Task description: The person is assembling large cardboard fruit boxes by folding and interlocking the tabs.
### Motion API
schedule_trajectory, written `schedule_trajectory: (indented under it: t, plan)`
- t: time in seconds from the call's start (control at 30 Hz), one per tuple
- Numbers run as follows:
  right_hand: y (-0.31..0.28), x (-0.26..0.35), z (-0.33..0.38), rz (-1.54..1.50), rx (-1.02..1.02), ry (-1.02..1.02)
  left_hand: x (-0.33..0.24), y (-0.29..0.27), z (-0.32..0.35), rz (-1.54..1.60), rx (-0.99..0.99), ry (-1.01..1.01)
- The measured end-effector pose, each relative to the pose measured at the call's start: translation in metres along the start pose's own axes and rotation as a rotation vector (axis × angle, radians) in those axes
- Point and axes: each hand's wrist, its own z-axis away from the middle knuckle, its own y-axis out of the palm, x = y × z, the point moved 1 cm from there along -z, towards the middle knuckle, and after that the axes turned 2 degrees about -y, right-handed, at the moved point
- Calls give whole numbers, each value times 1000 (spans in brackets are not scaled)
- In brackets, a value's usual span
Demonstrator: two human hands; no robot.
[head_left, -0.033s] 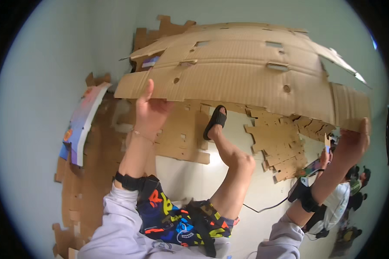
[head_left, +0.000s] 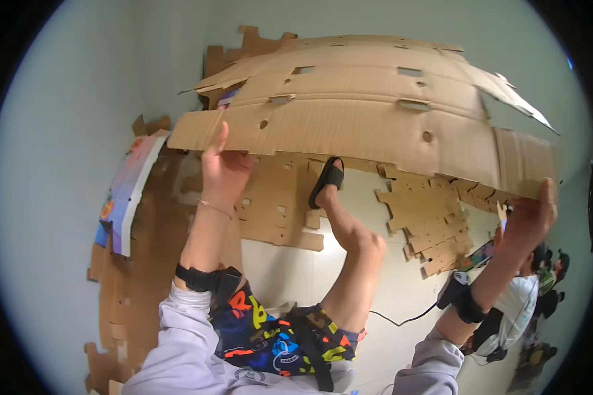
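As you hold the broad cardboard sheet (head_left: 342,128) across the scene, over flattened pieces (head_left: 425,214) on the floor (head_left: 280,270), steadying it seems the step in hand; shifting it would call for even support left and right. Your left hand (head_left: 227,172) and right hand (head_left: 534,214) pinch its near edge between thumb and partly hidden fingers. Its brown, ribbed face bears creases, rectangular slots (head_left: 415,105) and round holes (head_left: 427,137).
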Motion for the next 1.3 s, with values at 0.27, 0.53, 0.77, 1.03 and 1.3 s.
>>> schedule_trajectory:
  t: [0.27,0.53,0.77,1.03,1.3]
  plan:
    - [38,-57,222,-323,-76,865,-65,-92,25,-562,-361,101]
    - [40,-30,333,92,80,1041,-58,-72,85,-1353,-599,199]
    - [36,-47,317,257,240,694,-34,-42,120,-1557,-300,50]
    - [55,-50,340,195,1150,500,12,-95,150,-2038,411,-62]
    - [50,-54,344,128,1312,411,40,-132,167,-2215,598,-306]
